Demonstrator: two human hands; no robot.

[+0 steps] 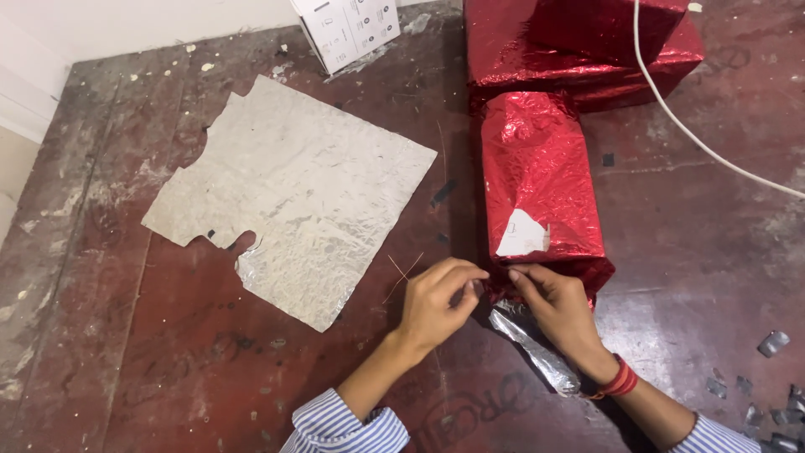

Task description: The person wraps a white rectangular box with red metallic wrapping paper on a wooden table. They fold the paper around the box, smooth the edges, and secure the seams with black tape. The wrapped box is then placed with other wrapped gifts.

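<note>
1. nearest the camera, two forearms in blue-and-white striped sleeves (335,426) reach up from the lower edge, and both hands meet at the near end of a wrapped parcel.
2. the floor (168,352) is the largest thing: dark red, worn and scuffed, with grey patches, pale specks and small foil scraps (773,342) at the right.
3. a big sheet of foil (293,189) lies silver side up at the left, crinkled and matte, with a ragged, notched outline, well apart from the hands.
4. at the top, a larger red foil package (579,46) lies across, glossy and creased; a white cable (671,109) runs over it and off to the right.
5. the red foil parcel (537,180) is a long box shape, shiny and wrinkled, with a white patch showing through a gap near its close end. it lies in the middle, its far end against the larger package.
6. a white box (348,29) sits at the top edge.
7. the left hand (436,302) is bent at the wrist, its thumb and fingers pinching the loose red foil at the parcel's near end.
8. the right hand (558,306), with red bangles at the wrist, pinches the same foil edge, fingertips just beside the left's.
9. a silver foil strip (537,348) trails under the right hand.
</note>
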